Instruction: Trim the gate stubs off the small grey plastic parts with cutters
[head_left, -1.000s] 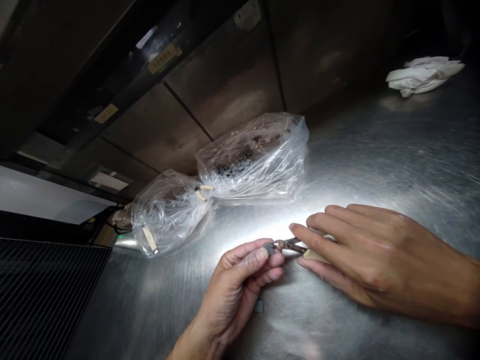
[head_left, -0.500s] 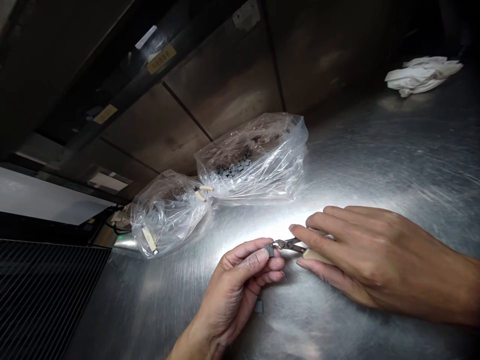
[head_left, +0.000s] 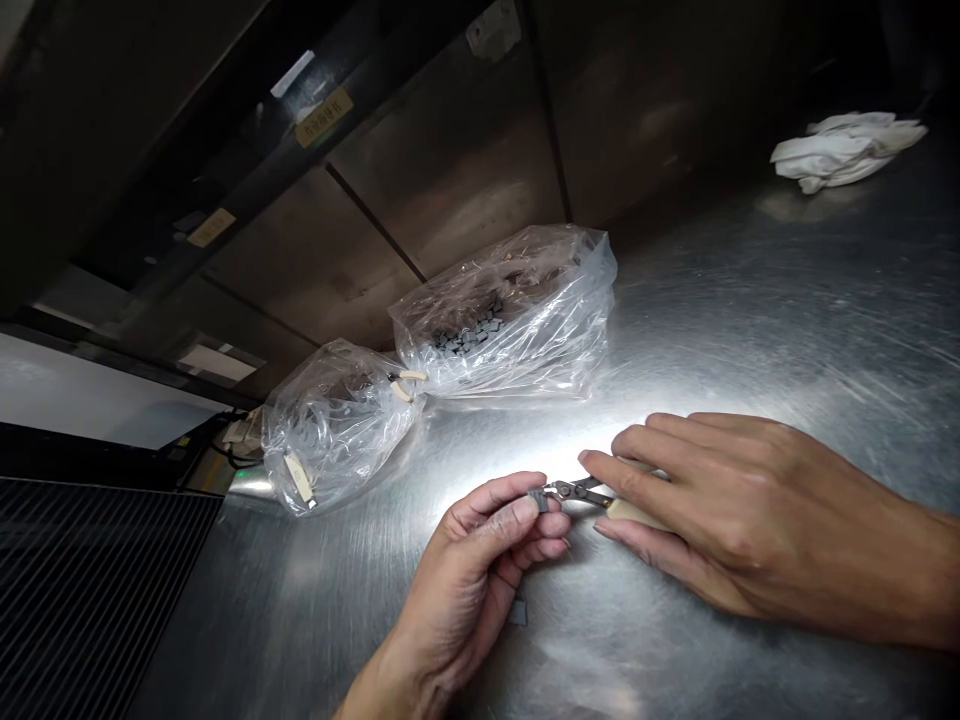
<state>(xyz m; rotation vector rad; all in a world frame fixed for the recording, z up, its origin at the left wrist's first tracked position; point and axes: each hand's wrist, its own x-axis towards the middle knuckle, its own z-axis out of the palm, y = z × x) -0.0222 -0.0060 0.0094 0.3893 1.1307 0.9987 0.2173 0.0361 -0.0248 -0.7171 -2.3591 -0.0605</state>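
Between thumb and fingers, my left hand point(head_left: 480, 565) pinches a small grey piece point(head_left: 538, 499). My right hand point(head_left: 735, 510) is wrapped round the cream handles of small nippers point(head_left: 576, 490), whose metal jaws point left and meet the grey piece's edge. Whether the jaws are closed on it is too small to tell. Another grey piece point(head_left: 517, 612) lies on the metal table point(head_left: 645, 650), just right of my left wrist, partly hidden by that hand.
A clear bag point(head_left: 525, 340) with several grey pieces stands at the back. Left of it lies another clear bag point(head_left: 337, 440), with a cream-handled tool point(head_left: 406, 386) between them and a cream object point(head_left: 299, 479) on its left part. A white cloth point(head_left: 847, 150) sits at the far right.
The grey piece in my left hand has tilted slightly at the nippers' jaws. Both hands are in nearly the same places.
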